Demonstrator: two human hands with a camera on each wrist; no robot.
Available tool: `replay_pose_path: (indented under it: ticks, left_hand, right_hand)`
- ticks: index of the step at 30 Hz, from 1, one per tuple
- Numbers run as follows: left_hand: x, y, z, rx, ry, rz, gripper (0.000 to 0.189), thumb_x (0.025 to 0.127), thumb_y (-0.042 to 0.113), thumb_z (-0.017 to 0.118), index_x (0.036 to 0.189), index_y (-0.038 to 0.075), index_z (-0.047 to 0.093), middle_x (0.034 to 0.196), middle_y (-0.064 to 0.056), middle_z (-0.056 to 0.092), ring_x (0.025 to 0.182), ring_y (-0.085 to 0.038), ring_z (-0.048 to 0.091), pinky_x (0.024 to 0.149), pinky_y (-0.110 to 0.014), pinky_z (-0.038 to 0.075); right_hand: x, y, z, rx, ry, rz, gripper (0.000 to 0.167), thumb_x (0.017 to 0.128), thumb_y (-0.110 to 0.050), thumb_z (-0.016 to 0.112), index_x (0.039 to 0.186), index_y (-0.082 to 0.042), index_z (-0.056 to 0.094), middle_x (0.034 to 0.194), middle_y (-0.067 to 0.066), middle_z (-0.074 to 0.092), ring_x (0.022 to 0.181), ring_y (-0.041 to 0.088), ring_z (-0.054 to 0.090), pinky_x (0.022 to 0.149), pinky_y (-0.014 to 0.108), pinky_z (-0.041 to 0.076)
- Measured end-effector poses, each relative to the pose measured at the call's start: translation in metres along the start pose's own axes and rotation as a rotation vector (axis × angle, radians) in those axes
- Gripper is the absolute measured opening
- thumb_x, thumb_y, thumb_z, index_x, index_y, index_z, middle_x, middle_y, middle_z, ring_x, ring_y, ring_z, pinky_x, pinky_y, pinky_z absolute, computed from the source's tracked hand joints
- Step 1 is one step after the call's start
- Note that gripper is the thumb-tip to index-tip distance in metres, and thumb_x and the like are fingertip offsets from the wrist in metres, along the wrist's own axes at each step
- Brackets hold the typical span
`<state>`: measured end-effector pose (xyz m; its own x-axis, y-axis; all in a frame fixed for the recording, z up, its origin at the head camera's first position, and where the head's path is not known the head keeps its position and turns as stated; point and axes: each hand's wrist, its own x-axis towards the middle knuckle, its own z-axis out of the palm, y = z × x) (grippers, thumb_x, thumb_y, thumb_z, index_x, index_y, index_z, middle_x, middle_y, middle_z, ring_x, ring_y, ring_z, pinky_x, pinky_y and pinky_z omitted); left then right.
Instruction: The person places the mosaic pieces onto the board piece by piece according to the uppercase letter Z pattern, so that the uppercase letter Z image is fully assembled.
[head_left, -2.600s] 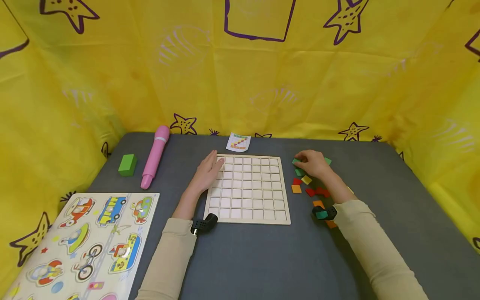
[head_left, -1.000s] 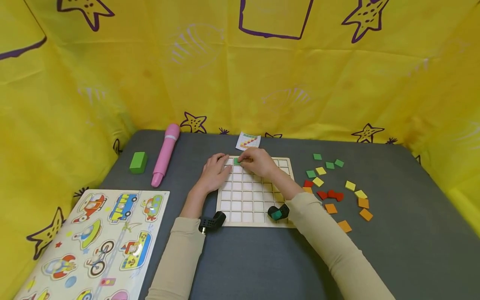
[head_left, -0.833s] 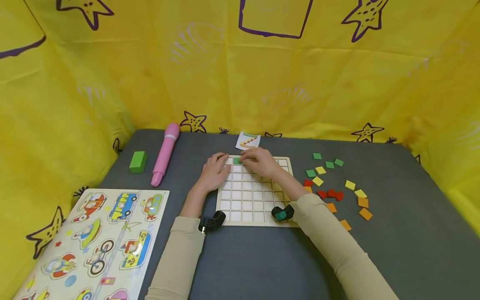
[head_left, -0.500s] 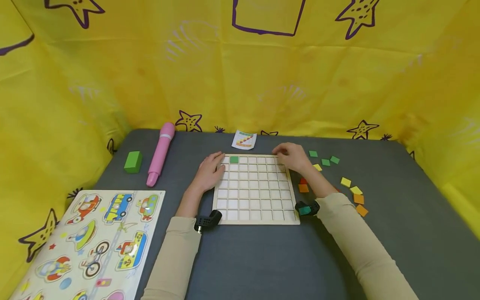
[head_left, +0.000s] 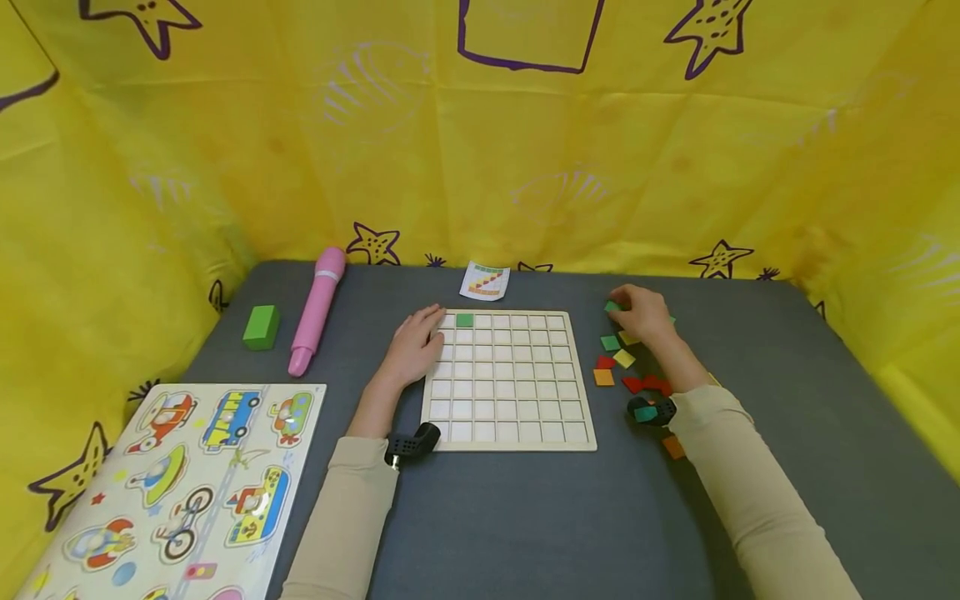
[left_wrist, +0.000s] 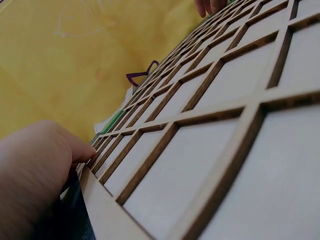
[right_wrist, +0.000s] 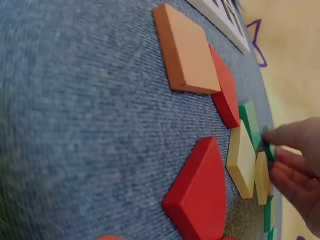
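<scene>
A pink microphone (head_left: 316,312) lies beside a green block (head_left: 261,327).

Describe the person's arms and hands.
The left sleeve and right sleeve are plain beige. The left wrist device is black with small dots; the right wrist device is black with a teal patch. The left hand and right hand are ungloved.

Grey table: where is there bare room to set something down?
Between the left sleeve and right sleeve, nearer than the board; also between the tiles and right curtain. A narrower strip separates the pink stick from the left hand. Crowded: among the tiles around the right hand, and near left, under the puzzle.
</scene>
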<state>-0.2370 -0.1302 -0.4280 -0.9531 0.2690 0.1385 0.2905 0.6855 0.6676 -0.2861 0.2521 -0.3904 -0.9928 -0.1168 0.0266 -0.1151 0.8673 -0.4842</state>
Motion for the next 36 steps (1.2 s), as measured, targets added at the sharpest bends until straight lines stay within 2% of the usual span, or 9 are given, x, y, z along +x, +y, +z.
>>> replay_pose_path:
  ticks: [5, 10, 14, 20, 24, 28, 32, 36]
  left_hand:
    - [0.000, 0.000, 0.000, 0.007, 0.004, 0.001, 0.048, 0.100, 0.012, 0.042, 0.146, -0.003, 0.041, 0.152, -0.021, 0.034, 0.143, -0.035, 0.026, 0.118, -0.049, 0.011]
    - [0.000, -0.001, 0.000, 0.012, 0.004, 0.001, 0.048, 0.100, 0.012, 0.042, 0.145, -0.003, 0.042, 0.152, -0.021, 0.035, 0.143, -0.034, 0.027, 0.118, -0.049, 0.012]
    - [0.000, -0.001, 0.000, 0.017, 0.010, 0.005, 0.047, 0.100, 0.012, 0.042, 0.145, -0.003, 0.042, 0.152, -0.021, 0.035, 0.142, -0.034, 0.027, 0.118, -0.049, 0.012]
    - [-0.001, -0.002, 0.001, 0.029, 0.024, 0.022, 0.047, 0.100, 0.012, 0.043, 0.144, -0.005, 0.042, 0.151, -0.023, 0.036, 0.142, -0.036, 0.029, 0.118, -0.050, 0.013]
    - [-0.001, -0.003, 0.001, 0.034, 0.022, 0.019, 0.048, 0.101, 0.013, 0.043, 0.145, -0.004, 0.042, 0.152, -0.022, 0.035, 0.142, -0.035, 0.028, 0.118, -0.050, 0.013]
    - [-0.002, -0.002, 0.000, 0.029, 0.024, 0.017, 0.048, 0.100, 0.013, 0.044, 0.145, -0.004, 0.042, 0.151, -0.022, 0.035, 0.142, -0.035, 0.028, 0.118, -0.050, 0.013]
    - [-0.002, -0.002, 0.000, 0.032, 0.022, 0.025, 0.048, 0.100, 0.012, 0.044, 0.145, -0.004, 0.042, 0.151, -0.022, 0.036, 0.142, -0.036, 0.029, 0.117, -0.050, 0.014]
    - [-0.001, -0.002, 0.000, 0.041, 0.018, 0.026, 0.048, 0.100, 0.012, 0.044, 0.145, -0.004, 0.042, 0.152, -0.022, 0.036, 0.142, -0.035, 0.029, 0.118, -0.050, 0.014]
  right_hand:
    - [0.000, -0.001, 0.003, 0.036, 0.007, -0.018, 0.039, 0.094, -0.015, 0.065, 0.125, 0.008, 0.056, 0.117, 0.028, 0.059, 0.107, 0.041, 0.056, 0.093, 0.052, 0.045]
    - [-0.003, -0.004, 0.001, 0.046, -0.015, -0.006, 0.038, 0.093, -0.014, 0.065, 0.123, 0.008, 0.057, 0.114, 0.027, 0.059, 0.103, 0.040, 0.054, 0.089, 0.051, 0.046]
    - [-0.003, -0.014, 0.002, 0.108, -0.015, -0.022, 0.036, 0.094, -0.015, 0.065, 0.122, 0.007, 0.059, 0.114, 0.026, 0.062, 0.104, 0.039, 0.057, 0.088, 0.050, 0.048]
    - [0.002, -0.052, 0.016, 0.223, -0.041, -0.055, 0.031, 0.092, -0.021, 0.069, 0.114, -0.001, 0.065, 0.108, 0.018, 0.066, 0.100, 0.032, 0.060, 0.083, 0.043, 0.051]
    - [0.004, -0.084, 0.030, 0.274, -0.088, -0.092, 0.022, 0.091, -0.021, 0.071, 0.106, -0.005, 0.069, 0.100, 0.011, 0.068, 0.093, 0.027, 0.061, 0.079, 0.040, 0.050]
    - [0.006, -0.110, 0.047, 0.307, -0.137, -0.146, 0.017, 0.089, -0.020, 0.073, 0.100, -0.008, 0.070, 0.095, 0.007, 0.068, 0.091, 0.024, 0.062, 0.081, 0.040, 0.050]
    - [0.009, -0.126, 0.063, 0.267, -0.163, -0.246, 0.014, 0.089, -0.018, 0.073, 0.097, -0.007, 0.071, 0.094, 0.006, 0.068, 0.094, 0.024, 0.063, 0.085, 0.040, 0.050]
    - [0.011, -0.134, 0.074, 0.201, -0.156, -0.352, 0.011, 0.090, -0.012, 0.071, 0.097, -0.005, 0.073, 0.098, 0.007, 0.069, 0.100, 0.025, 0.064, 0.090, 0.039, 0.051]
